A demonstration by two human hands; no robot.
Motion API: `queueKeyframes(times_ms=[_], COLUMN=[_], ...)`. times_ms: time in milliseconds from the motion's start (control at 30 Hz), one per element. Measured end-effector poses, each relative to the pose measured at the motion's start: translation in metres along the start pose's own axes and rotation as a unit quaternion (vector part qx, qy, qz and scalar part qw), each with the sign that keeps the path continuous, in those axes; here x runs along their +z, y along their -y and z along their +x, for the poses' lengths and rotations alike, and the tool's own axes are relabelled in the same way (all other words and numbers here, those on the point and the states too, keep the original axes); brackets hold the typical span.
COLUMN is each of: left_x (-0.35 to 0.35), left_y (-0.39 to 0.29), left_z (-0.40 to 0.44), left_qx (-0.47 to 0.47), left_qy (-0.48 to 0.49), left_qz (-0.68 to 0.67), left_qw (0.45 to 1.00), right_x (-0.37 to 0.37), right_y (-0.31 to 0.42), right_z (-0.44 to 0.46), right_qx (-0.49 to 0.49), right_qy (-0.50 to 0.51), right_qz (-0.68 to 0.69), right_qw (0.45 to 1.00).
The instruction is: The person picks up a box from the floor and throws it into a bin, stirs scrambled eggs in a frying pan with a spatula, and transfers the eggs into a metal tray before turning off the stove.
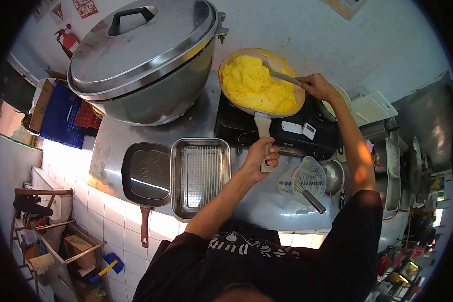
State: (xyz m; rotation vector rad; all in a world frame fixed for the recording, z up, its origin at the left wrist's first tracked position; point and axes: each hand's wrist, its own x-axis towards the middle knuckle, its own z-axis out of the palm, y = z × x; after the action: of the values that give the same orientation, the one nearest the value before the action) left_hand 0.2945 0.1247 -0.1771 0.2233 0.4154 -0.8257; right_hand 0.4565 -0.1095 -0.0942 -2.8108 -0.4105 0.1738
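Observation:
My left hand [262, 160] is wrapped round the beige handle of a frying pan [260, 111], which is tilted above the black gas stove [226, 121]. A thick heap of soft yellow food [256, 85] fills much of the pan. My right hand [318, 86] grips the grey handle of a spatula [285, 76]; its head touches the food and is partly hidden in it. In front of the pan, a small white digital device [308, 131] rests on the stove. Behind my right forearm, a bowl [341, 95] is partly covered.
A large lidded metal pot [151, 85] stands left of the stove. Nearer me are a square grill pan [146, 173], a rectangular metal tray [201, 176], a clear measuring jug [312, 173] holding a whisk [307, 194], and a metal bowl [334, 176].

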Motion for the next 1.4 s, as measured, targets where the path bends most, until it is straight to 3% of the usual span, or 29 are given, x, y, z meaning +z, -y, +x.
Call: queueKeyframes(times_ms=[67,300,500,600,667,833,967,1100,1233,1400], left_x=[0.0,-0.004,-0.006,-0.007,-0.009,-0.009,-0.01,-0.011,-0.01,-0.01], left_y=[0.0,0.0,0.002,0.004,0.003,0.004,0.003,0.003,0.002,0.002], left_z=[0.001,0.001,0.004,0.006,0.007,0.007,0.006,0.007,0.006,0.007], left_qx=[-0.001,-0.004,-0.001,-0.001,-0.003,0.006,0.003,-0.002,0.001,0.005], left_qy=[0.007,0.017,0.016,0.015,0.024,0.036,0.038,0.043,0.032,0.039], left_qz=[-0.002,-0.022,-0.021,-0.02,-0.007,-0.005,-0.024,-0.015,0.003,-0.005], left_qw=[1.0,1.0,1.0,1.0,1.0,0.999,0.999,0.999,0.999,0.999], right_x=[-0.01,-0.044,-0.017,0.024,0.043,0.02,-0.04,-0.009,0.033,0.054], right_y=[0.011,0.065,0.09,0.103,0.117,0.081,0.118,0.115,0.076,0.051], right_z=[-0.013,-0.084,-0.123,-0.117,-0.105,-0.104,-0.153,-0.135,-0.1,-0.067], right_qx=[-0.095,-0.148,-0.035,-0.052,0.036,0.075,0.069,0.098,0.107,0.137], right_qy=[-0.031,-0.047,0.019,-0.051,-0.064,-0.068,-0.033,0.001,-0.092,-0.135], right_qz=[-0.053,-0.204,-0.297,-0.259,-0.241,-0.226,-0.187,-0.215,-0.181,-0.147], right_qw=[0.994,0.967,0.954,0.963,0.968,0.969,0.979,0.972,0.973,0.97])
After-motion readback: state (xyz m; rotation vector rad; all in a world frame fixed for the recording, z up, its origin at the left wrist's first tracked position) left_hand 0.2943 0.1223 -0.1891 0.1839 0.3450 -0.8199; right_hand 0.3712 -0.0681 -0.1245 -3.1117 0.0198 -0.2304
